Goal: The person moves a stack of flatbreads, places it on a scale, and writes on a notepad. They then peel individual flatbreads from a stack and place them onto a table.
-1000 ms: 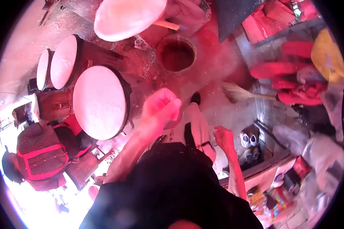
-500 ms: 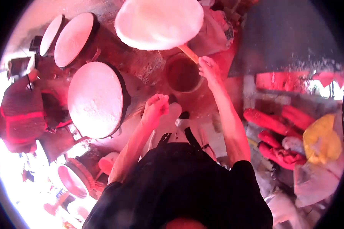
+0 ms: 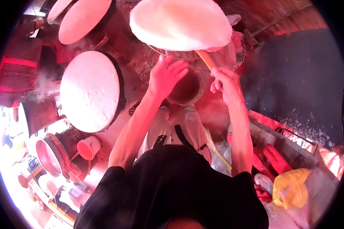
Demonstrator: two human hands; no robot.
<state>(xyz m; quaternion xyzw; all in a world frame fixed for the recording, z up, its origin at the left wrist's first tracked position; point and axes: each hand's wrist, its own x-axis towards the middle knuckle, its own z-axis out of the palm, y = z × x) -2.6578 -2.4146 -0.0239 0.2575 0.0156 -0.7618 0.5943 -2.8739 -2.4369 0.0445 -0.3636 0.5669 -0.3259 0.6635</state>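
Observation:
At the top of the head view is a wide, round, white-topped mass [image 3: 179, 23], its surface bright and washed out. A thin curved wire shows under its near edge. My right hand [image 3: 227, 82] is wrapped round a wooden handle [image 3: 205, 59] that comes out at this edge. Just below the edge, my left hand [image 3: 166, 76] is open with its fingers spread and nothing in it. Partly behind my left hand is a dark round bucket [image 3: 200, 89], low between my arms and in front of my legs.
To my left stand large round vats with pale tops, the nearest vat [image 3: 90, 91] close to my left forearm. Beyond is a person in a striped top [image 3: 19, 63]. A pink dipper [image 3: 88, 148] lies lower left. A dark flat surface [image 3: 294, 76] and a yellow bag [image 3: 290, 187] are at right.
My left hand has risen toward the white mass, and its curled fingers have spread. My right hand still grips the handle, lower in view. The whole view has shifted.

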